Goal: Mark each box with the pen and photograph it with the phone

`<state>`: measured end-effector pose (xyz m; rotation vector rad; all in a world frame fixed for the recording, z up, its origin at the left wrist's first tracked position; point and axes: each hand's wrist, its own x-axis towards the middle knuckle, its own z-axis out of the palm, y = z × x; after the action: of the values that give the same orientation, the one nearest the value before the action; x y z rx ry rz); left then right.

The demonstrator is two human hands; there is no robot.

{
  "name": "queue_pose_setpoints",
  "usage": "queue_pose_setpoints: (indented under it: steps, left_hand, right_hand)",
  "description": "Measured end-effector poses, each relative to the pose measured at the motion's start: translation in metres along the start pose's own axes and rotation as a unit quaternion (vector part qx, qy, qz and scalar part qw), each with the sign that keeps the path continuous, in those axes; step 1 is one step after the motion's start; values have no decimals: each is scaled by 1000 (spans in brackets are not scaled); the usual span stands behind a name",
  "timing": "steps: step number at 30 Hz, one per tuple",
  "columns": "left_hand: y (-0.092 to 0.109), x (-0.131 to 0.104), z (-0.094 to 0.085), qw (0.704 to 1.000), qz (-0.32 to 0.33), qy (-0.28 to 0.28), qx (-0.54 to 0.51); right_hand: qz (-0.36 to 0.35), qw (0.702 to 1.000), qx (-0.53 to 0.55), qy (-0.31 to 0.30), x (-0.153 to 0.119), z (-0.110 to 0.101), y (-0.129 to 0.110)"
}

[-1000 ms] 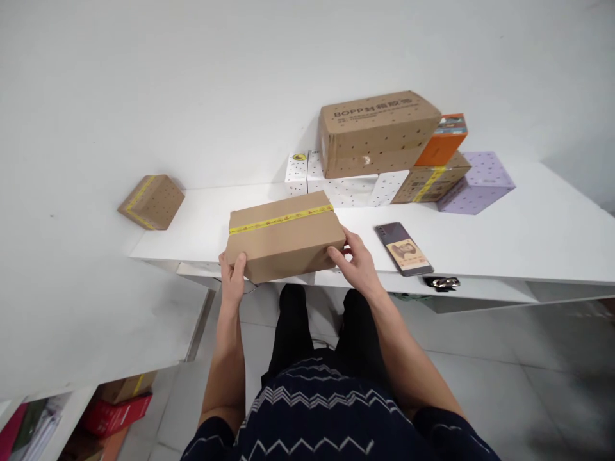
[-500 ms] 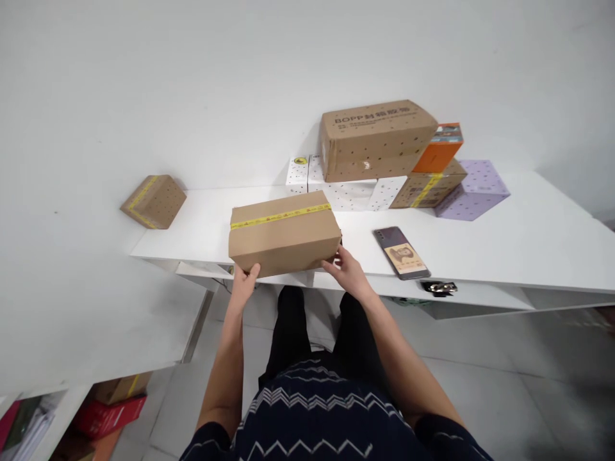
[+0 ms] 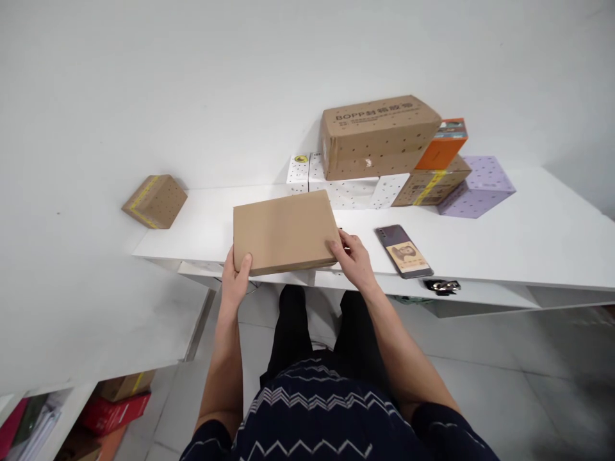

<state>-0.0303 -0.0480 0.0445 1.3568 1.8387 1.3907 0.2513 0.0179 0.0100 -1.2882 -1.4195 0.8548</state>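
Observation:
A plain brown cardboard box (image 3: 286, 230) is held between both hands over the front part of the white desk. My left hand (image 3: 235, 280) grips its near left corner, with the thumb on the upper face. At the right end, my right hand (image 3: 353, 258) grips the box with its thumb on the near right corner. No yellow tape shows on the face turned up. Right of the box, a phone (image 3: 403, 251) lies on the desk near the front edge.
A large brown carton (image 3: 379, 144) rests on white dotted boxes (image 3: 348, 194), beside an orange box (image 3: 442, 150), a taped brown box (image 3: 432, 186) and a purple box (image 3: 478, 186). Another brown box (image 3: 156, 202) is at the left end of the white desk (image 3: 519, 237).
The held box has been turned, so its yellow-taped face no longer shows and a plain face is up. Both hands have shifted their grip slightly upward at its ends.

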Motion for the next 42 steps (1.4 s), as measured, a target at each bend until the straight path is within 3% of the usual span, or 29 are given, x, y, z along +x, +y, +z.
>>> queue_pose_setpoints:
  steps: [4, 7, 10, 13, 16, 21, 26, 28, 30, 32, 36, 39, 42]
  left_hand:
    - [-14, 3, 10, 999, -39, 15, -19]
    - [-17, 2, 14, 999, -43, 28, -16]
    - [-14, 2, 17, 999, -2, 37, -2]
    - [-12, 4, 22, 998, 28, 45, 26]
    - [-13, 6, 25, 997, 27, 45, 54]
    - [-17, 7, 28, 996, 32, 57, 62]
    - [-20, 8, 27, 995, 59, 54, 63]
    - [-22, 10, 28, 996, 56, 54, 51]
    - [-22, 12, 30, 996, 53, 55, 47]
    - [-20, 12, 36, 993, 69, 72, 66]
    - [-10, 7, 55, 963, 189, 141, 132]
    - [-2, 1, 72, 944, 270, 102, 158]
    - [-1, -1, 85, 943, 270, 69, 179]
  right_hand:
    - [5, 998, 51, -25, 13, -5, 8]
    - [55, 995, 81, -28, 22, -13, 27]
    - [106, 988, -109, 10, 28, -15, 51]
    - [166, 931, -324, -32, 30, -9, 66]
    - [221, 898, -374, -70, 33, 1, 67]
    - [232, 919, -305, -89, 37, 0, 63]
    - [214, 960, -172, -56, 19, -25, 63]
    - [200, 980, 9, -15, 10, -37, 58]
    - [151, 967, 202, 38, 7, -46, 47]
    - [75, 952, 290, 62, 10, -48, 30]
    - [-24, 963, 267, 7, 23, -27, -16]
    - [-49, 973, 214, -75, 32, 6, -46]
    - [-72, 978, 142, -136, 42, 38, -64]
